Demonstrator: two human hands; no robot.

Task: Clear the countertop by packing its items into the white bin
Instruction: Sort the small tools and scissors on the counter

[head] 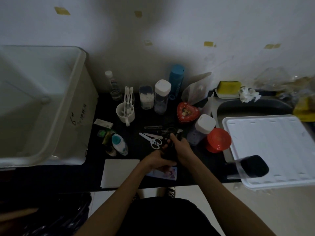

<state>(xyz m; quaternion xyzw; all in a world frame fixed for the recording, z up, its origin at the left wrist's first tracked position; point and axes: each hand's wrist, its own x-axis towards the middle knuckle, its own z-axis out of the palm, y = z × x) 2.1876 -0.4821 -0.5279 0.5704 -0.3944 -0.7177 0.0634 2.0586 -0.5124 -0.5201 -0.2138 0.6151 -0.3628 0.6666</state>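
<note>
Dim counter (95,174), cluttered; both hands' fingers (172,138) curled round dark bundle (170,153), gathering for white bin (56,106) at nine o'clock.

White bin (51,106): big, open, left on countertop (95,174). Toiletries clutter centre: mug (125,112) w/ toothbrushes, scissors (151,141), red heart tin (187,112).

Dim, murky; big shadow on wall ctr, soft blur, wide-angle bend at edges

both hands (172,155) gripping a dark object (170,151), cluttered countertop (95,174), white bin (68,92) left
</note>
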